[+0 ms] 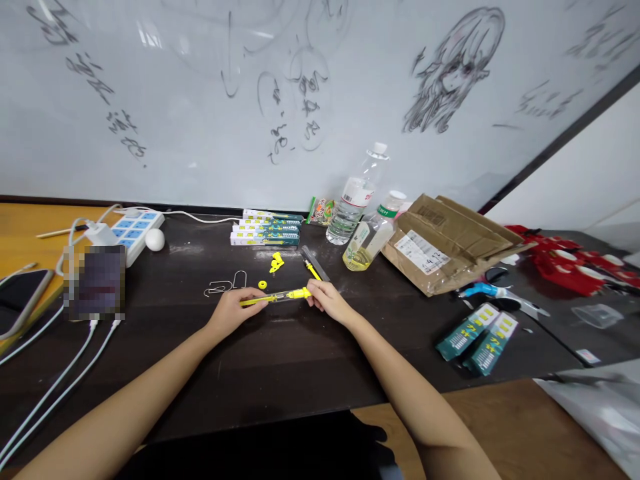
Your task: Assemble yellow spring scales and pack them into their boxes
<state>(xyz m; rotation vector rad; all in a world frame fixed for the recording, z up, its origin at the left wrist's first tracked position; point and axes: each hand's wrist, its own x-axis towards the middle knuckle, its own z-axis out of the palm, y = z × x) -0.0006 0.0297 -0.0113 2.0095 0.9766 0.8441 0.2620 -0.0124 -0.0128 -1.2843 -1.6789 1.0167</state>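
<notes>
A thin yellow pen-like stick with a clear middle section (281,296) lies level between my two hands, low over the dark table. My left hand (239,312) pinches its left end, and my right hand (327,300) grips the thicker yellow right end. Just beyond the right hand lie another slim yellow piece (313,269) and a dark flat strip (316,263). A small yellow ring (263,285) and a yellow clip-like part (276,262) rest behind the stick. Bent wire pieces like paper clips (220,287) sit past the left hand.
Several narrow boxes (265,234) are stacked at the whiteboard; two more boxes (467,331) lie right. Two bottles (351,207) and a cardboard parcel (440,240) stand back right. Left are a power strip (143,233), a white ball (155,240), cables and a phone (97,283).
</notes>
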